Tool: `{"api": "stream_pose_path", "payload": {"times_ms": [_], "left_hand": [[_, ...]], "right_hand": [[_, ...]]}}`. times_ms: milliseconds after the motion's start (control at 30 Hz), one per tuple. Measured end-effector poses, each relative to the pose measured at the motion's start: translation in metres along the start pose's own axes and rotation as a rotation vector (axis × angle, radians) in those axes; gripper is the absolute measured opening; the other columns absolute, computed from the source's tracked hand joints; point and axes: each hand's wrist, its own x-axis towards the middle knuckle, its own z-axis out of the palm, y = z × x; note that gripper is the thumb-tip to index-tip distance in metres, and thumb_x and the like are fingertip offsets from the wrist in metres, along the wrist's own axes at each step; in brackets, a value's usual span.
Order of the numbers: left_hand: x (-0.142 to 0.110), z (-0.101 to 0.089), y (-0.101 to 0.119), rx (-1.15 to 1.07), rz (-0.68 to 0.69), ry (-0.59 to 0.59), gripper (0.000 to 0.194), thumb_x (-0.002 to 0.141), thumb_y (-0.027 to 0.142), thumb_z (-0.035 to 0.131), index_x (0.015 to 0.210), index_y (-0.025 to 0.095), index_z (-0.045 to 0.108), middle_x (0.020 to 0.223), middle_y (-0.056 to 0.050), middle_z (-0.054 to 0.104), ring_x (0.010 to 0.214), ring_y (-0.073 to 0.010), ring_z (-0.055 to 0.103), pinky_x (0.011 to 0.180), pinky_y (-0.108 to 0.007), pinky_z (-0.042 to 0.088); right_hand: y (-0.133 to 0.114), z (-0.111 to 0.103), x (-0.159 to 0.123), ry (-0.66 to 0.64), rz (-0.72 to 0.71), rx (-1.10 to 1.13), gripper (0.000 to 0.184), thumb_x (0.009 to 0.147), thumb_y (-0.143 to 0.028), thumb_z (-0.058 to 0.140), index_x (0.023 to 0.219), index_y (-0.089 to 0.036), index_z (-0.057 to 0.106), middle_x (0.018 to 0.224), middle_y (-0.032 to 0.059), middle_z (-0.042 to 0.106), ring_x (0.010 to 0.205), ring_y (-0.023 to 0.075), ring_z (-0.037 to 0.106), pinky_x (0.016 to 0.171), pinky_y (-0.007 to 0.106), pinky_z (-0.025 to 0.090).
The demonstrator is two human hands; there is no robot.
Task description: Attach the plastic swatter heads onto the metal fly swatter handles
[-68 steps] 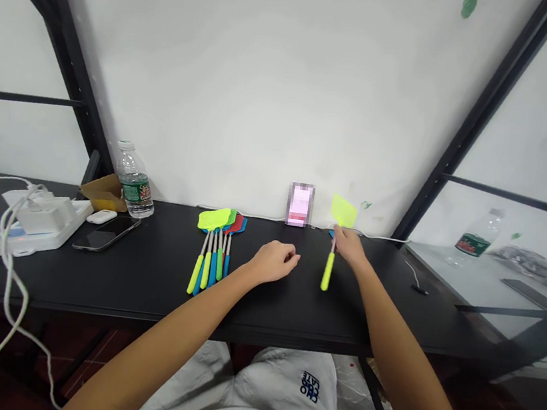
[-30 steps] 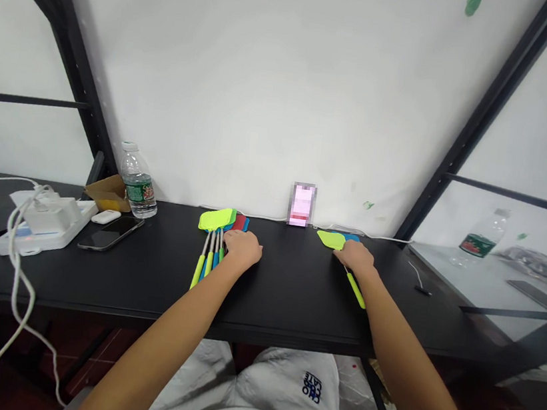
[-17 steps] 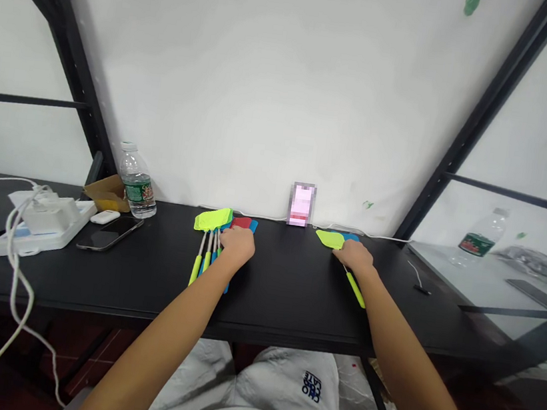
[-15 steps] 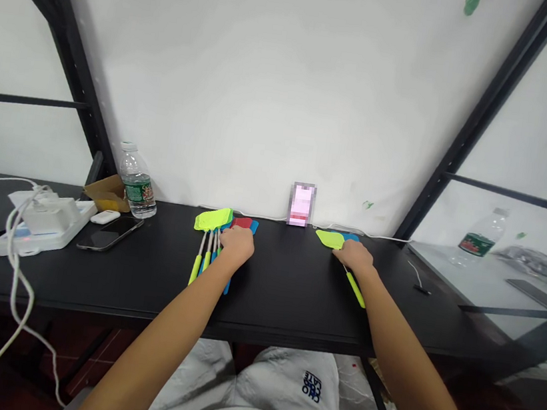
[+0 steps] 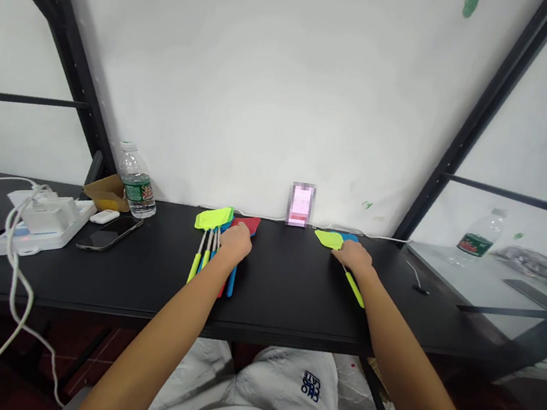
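Fingers of my left hand are closed round the shaft of a red fly swatter, low over the desk. Part of its red handle shows below my wrist, beside a blue handle. Left of that hand lies a bunch of fly swatters, yellow-green on top with blue ones among them, handles towards me. Over on the right, my right hand is closed on the shaft of a yellow-green fly swatter, which lies slanted on the desk. A blue fly swatter head shows behind that hand. Fingertips of both hands are partly hidden.
The black desk meets a white wall. On the left are a water bottle, a cardboard box, a phone, a white case and a power strip with cables. A blurred upright screen leans on the wall.
My right hand has lowered the yellow-green fly swatter to the desk. My left hand has moved left to the bunch and shifted the red fly swatter slightly right, its head now over the blue one.
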Motion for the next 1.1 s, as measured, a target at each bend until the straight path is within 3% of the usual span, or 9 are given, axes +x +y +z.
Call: {"api": "stream_pose_path", "payload": {"times_ms": [167,300,400,500,633,733,833,1100], "left_hand": [[-0.001,0.001,0.000,0.034,-0.014,0.064,0.047,0.083,0.017,0.050,0.128,0.006,0.048,0.120,-0.027,0.061,0.115,-0.0315,0.060,0.091,-0.039,0.049],[-0.003,-0.004,0.002,0.017,0.018,0.121,0.042,0.084,0.015,0.049,0.126,0.008,0.049,0.117,-0.023,0.063,0.112,-0.0295,0.062,0.090,-0.036,0.049],[-0.004,-0.007,0.006,-0.049,0.080,0.178,0.031,0.086,0.016,0.047,0.115,0.010,0.056,0.111,-0.020,0.065,0.108,-0.0285,0.063,0.089,-0.034,0.048],[-0.005,-0.007,0.014,-0.238,0.230,0.213,0.021,0.089,0.021,0.046,0.099,0.012,0.062,0.101,-0.016,0.069,0.096,-0.0244,0.067,0.083,-0.031,0.049],[-0.009,-0.002,0.027,-0.694,0.388,-0.007,0.018,0.091,0.025,0.046,0.091,0.014,0.060,0.075,-0.004,0.067,0.051,-0.0096,0.059,0.053,-0.021,0.045],[-0.014,0.004,0.035,-0.931,0.419,-0.181,0.017,0.090,0.027,0.051,0.082,0.014,0.058,0.060,0.002,0.059,0.038,-0.0041,0.047,0.043,-0.017,0.036],[-0.020,0.011,0.042,-1.007,0.417,-0.293,0.022,0.090,0.030,0.054,0.075,0.013,0.055,0.052,0.004,0.055,0.035,-0.0031,0.043,0.039,-0.015,0.030],[-0.036,0.024,0.056,-1.061,0.357,-0.527,0.029,0.092,0.032,0.052,0.069,0.014,0.052,0.044,0.007,0.044,0.033,-0.0031,0.035,0.037,-0.016,0.026]], "right_hand": [[-0.002,-0.002,-0.004,0.014,-0.001,-0.012,0.038,0.083,-0.041,0.056,0.108,-0.014,0.067,0.107,0.0169,0.064,0.103,0.0300,0.063,0.083,0.039,0.050],[-0.007,-0.008,-0.014,0.112,0.020,-0.023,0.036,0.087,-0.037,0.052,0.108,-0.013,0.067,0.109,0.0183,0.064,0.102,0.0308,0.063,0.083,0.038,0.049],[-0.022,-0.014,-0.028,0.219,0.016,-0.013,0.034,0.092,-0.035,0.045,0.105,-0.012,0.066,0.106,0.0195,0.065,0.102,0.0301,0.063,0.083,0.037,0.047],[-0.051,-0.014,-0.048,0.334,-0.077,0.037,0.037,0.097,-0.038,0.038,0.101,-0.013,0.065,0.100,0.0185,0.066,0.099,0.0287,0.063,0.083,0.035,0.044],[-0.093,-0.005,-0.075,0.444,-0.288,0.169,0.046,0.101,-0.045,0.024,0.107,-0.015,0.059,0.102,0.0154,0.063,0.096,0.0255,0.060,0.084,0.033,0.041],[-0.108,0.002,-0.082,0.580,-0.369,0.260,0.043,0.101,-0.042,0.025,0.112,-0.013,0.056,0.109,0.0160,0.059,0.101,0.0256,0.055,0.088,0.033,0.038],[-0.105,0.005,-0.075,0.688,-0.376,0.314,0.040,0.100,-0.038,0.030,0.116,-0.011,0.054,0.112,0.0174,0.056,0.107,0.0274,0.051,0.093,0.035,0.036],[-0.087,0.008,-0.052,0.553,-0.301,0.262,0.041,0.102,-0.036,0.025,0.103,-0.013,0.059,0.104,0.0153,0.063,0.102,0.0247,0.054,0.091,0.032,0.036]]}}
